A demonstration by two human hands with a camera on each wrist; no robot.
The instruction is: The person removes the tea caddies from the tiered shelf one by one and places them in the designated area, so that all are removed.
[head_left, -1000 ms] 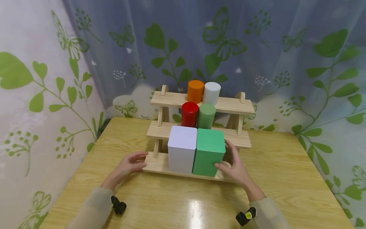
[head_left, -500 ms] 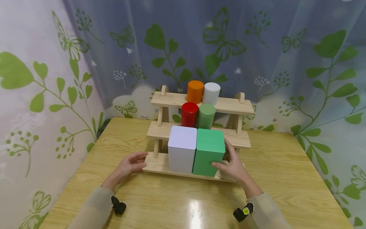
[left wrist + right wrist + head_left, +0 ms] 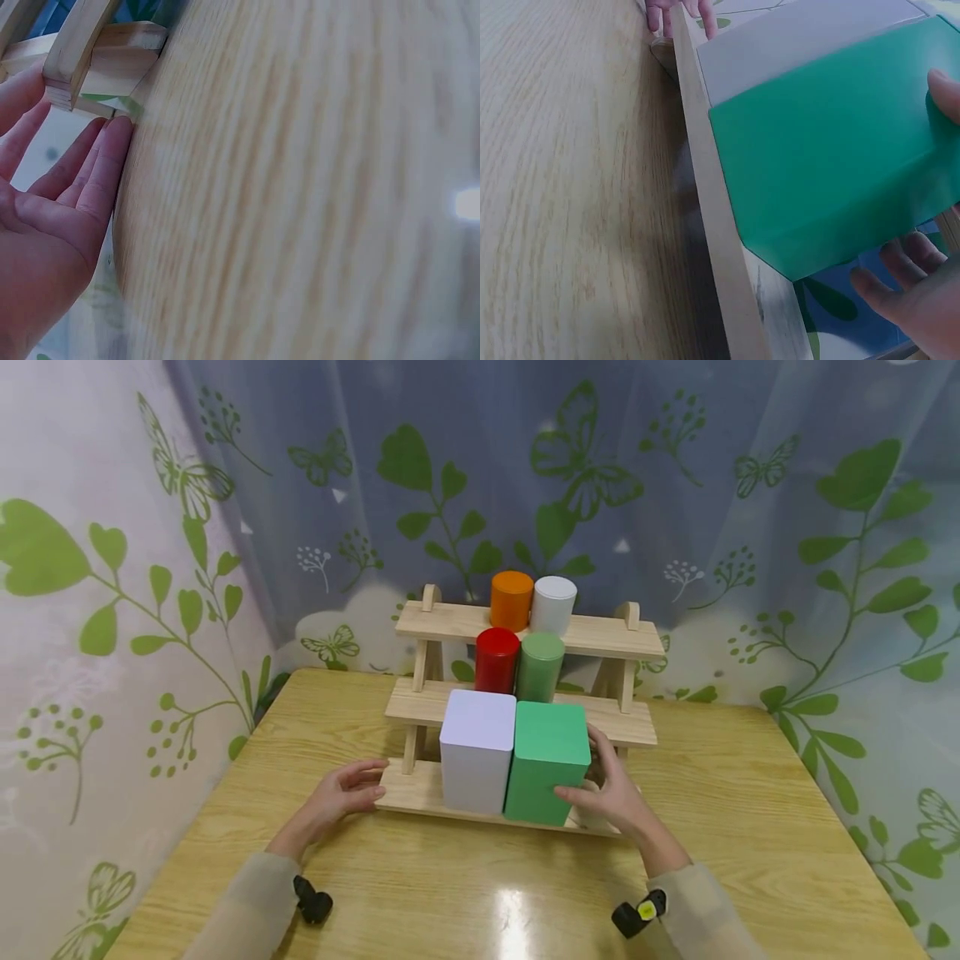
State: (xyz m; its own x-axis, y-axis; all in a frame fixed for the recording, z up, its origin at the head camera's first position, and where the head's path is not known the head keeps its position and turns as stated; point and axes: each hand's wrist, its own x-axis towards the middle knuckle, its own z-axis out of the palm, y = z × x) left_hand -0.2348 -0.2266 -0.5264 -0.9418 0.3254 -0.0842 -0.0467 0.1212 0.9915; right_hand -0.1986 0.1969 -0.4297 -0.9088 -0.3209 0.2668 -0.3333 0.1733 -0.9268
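A green box (image 3: 551, 735) stands on the bottom tier of a wooden three-tier stand (image 3: 412, 785), right beside a pale lavender-white box (image 3: 480, 718). My right hand (image 3: 615, 793) grips the green box from its right side, thumb on the front face. Its other fingers reach round behind, and the box partly hides them. At the left end of the bottom tier is my left hand (image 3: 345, 793), with thumb and fingertips right at the board's end. In the left wrist view its fingers (image 3: 105, 169) are stretched out, with nothing held in the palm.
A red cylinder (image 3: 496, 660) and a light green cylinder (image 3: 540, 668) stand on the middle tier. An orange cylinder (image 3: 512, 600) and a white cylinder (image 3: 553, 604) are on the top tier. Patterned curtains (image 3: 675, 485) hang behind the wooden table (image 3: 420, 893).
My right thumb has slid slightly left on the green box's front. The green box has shifted slightly towards me. My left hand has stayed in place.
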